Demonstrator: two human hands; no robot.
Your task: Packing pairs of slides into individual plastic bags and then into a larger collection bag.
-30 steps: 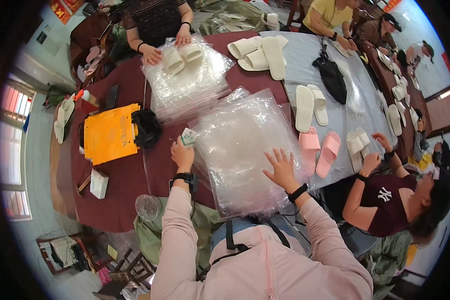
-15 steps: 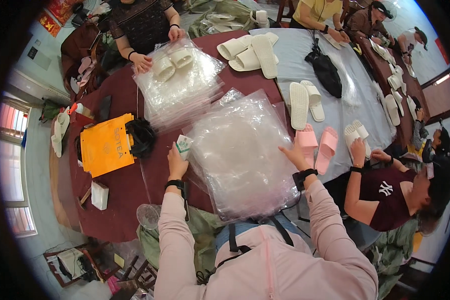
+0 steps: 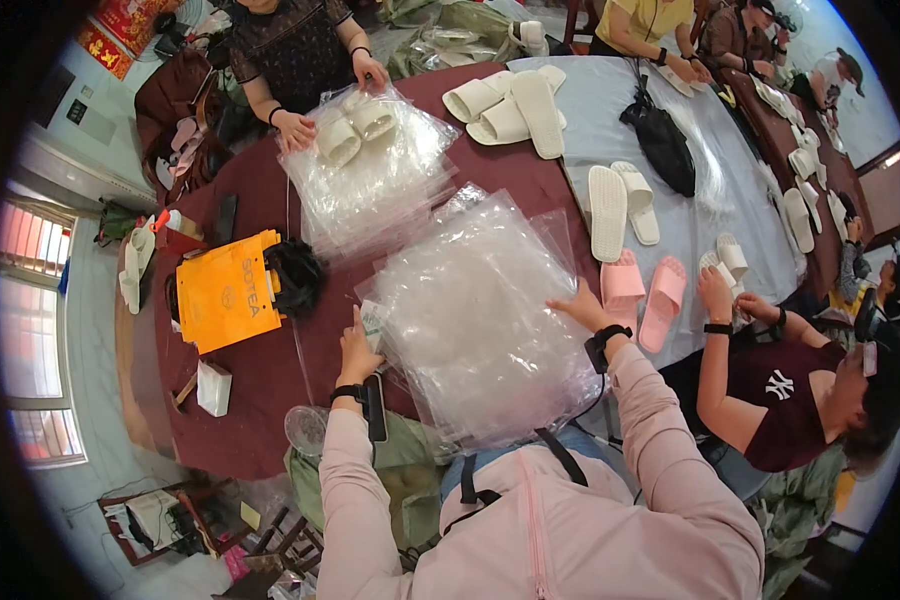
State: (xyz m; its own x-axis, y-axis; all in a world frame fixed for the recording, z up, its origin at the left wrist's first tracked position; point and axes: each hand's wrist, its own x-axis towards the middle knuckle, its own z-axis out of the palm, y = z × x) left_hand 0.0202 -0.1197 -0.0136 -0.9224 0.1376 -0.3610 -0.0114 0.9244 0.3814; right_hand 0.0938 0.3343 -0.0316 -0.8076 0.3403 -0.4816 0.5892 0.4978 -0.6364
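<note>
I see the stack of clear plastic bags [image 3: 480, 320] between my hands: left hand [image 3: 358, 350] pinching its edge, right hand [image 3: 582, 308] spread flat at the far edge beside the pink slippers [image 3: 642, 295].

Bright, evenly lit indoor scene seen through a round fisheye lens.

Daylight enters from windows [image 3: 25, 330] at the left. Clear plastic bags [image 3: 480, 320] show soft white glare. Shadows are faint. Straight edges bend outward, corners are black, and detail softens near the rim.

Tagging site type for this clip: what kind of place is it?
Likely a small packing workshop: several people around tables, a stack of clear plastic bags under the left hand and right hand, loose slippers waiting nearby.
</note>
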